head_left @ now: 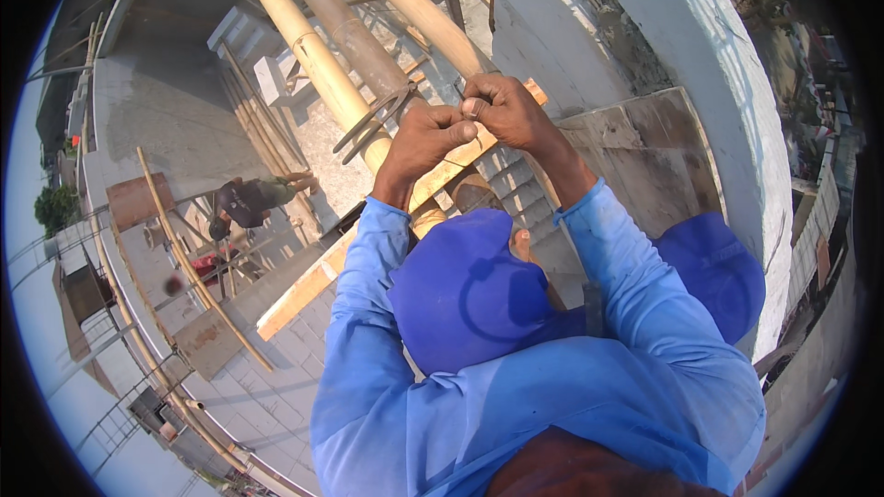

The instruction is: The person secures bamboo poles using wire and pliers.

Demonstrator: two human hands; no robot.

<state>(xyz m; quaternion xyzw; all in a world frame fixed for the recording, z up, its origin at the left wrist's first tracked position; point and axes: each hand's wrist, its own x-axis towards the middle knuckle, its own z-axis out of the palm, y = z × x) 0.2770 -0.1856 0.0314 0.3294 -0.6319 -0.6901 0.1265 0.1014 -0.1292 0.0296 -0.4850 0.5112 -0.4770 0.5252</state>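
Note:
Close together in front of me, my left hand (431, 140) and my right hand (509, 112) are both closed, thumbs and fingertips pinched. A thin dark strand shows by the right fingertips, but what each hand pinches is too small to make out. Just left of my left hand, a dark looped band (373, 121) crosses a yellow bamboo pole (304, 35). A brownish pole (343, 23) runs beside it, and another bamboo pole (419, 14) ends near my right hand. Beneath my hands lies a squared wooden beam (308, 283), slanting down to the left.
My blue-clad knee (465, 299) is bent below my hands. White curved walls (727, 83) rise on the right, with a wooden board (654, 143) beside them. Far below left, another person (250, 202) is among poles, near a grey block wall (267, 396).

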